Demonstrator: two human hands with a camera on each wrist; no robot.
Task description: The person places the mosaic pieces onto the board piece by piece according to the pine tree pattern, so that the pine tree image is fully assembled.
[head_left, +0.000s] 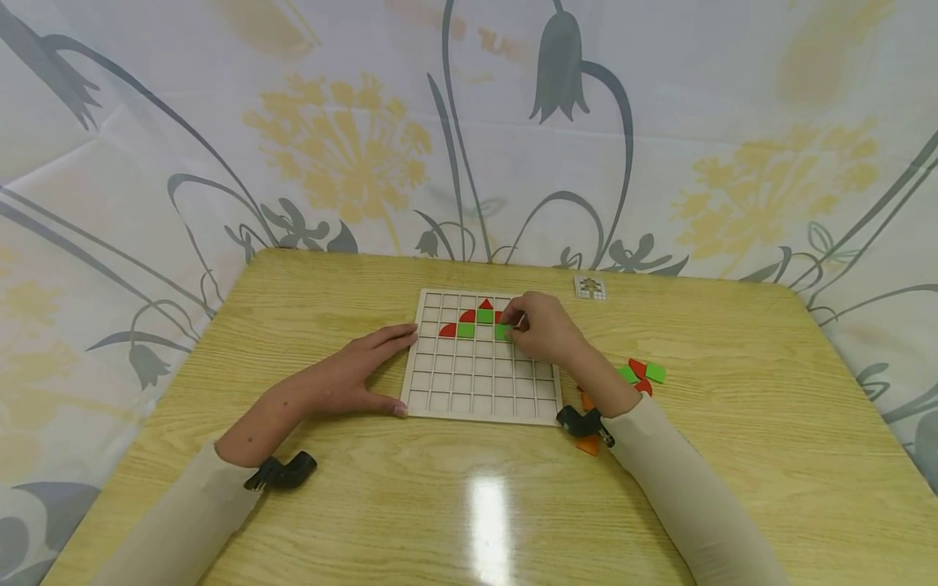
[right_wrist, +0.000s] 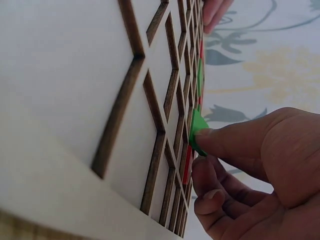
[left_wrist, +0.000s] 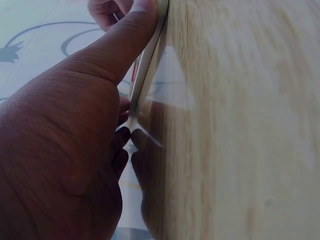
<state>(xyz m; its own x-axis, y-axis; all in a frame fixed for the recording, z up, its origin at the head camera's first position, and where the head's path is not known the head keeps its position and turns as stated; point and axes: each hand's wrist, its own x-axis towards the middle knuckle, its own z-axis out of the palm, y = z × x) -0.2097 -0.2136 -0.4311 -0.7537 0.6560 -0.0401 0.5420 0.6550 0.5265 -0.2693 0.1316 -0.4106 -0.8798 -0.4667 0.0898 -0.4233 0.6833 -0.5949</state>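
Observation:
A pale wooden grid board (head_left: 462, 382) lies on the table. My right hand (head_left: 545, 325) pinches a green square tile (right_wrist: 197, 125) between thumb and fingers, tilted over a cell in the board's upper part. Red quarter-round tiles (head_left: 448, 330), a red triangle tile (head_left: 486, 305) and green square tiles (head_left: 466, 330) sit in cells to its left and above. Another red tile (head_left: 499, 317) is partly hidden by my right fingers. My left hand (head_left: 344, 374) rests at the board's left side, fingertips touching the edge and thumb at the near corner, fingers fairly straight.
Loose green (head_left: 655, 373), red (head_left: 643, 387) and orange tiles (head_left: 588, 444) lie right of the board, some hidden under the right forearm. A small card with a gridded picture (head_left: 589, 286) lies near the table's far edge. Behind hangs a flower-patterned cloth (head_left: 498, 146).

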